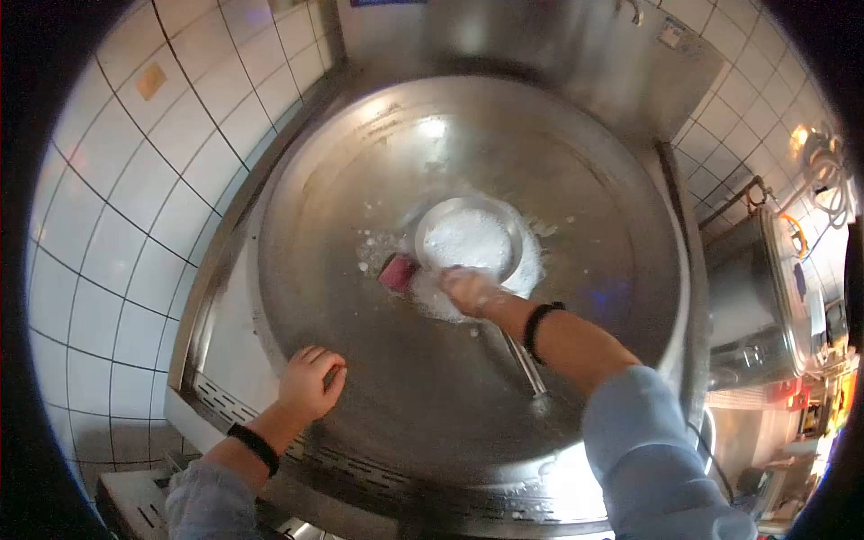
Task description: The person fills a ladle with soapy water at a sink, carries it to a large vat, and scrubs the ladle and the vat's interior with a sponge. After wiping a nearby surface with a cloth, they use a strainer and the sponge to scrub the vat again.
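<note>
A large steel wok (594, 189) fills the middle of the view. Near its center lies a steel ladle (517, 236), its round bowl full of white suds and its handle (524, 364) pointing down toward the near side. My right hand (470, 291) is at the near edge of the bowl among the foam; its fingers are blurred, and whether they grip anything does not show. Just left of the bowl is a dark red sponge (398, 272), with suds around it. Over the near left rim, my left hand (313, 382) has loosely bent fingers, the thumb apart, and holds nothing.
White tiled wall (135, 180) rises close on the left. A steel backsplash (504, 45) with a small tap (633, 11) stands behind the wok. Slotted steel edging (360, 472) runs along the front. At right stands a steel container (751, 288), with coiled hose (832, 180) above.
</note>
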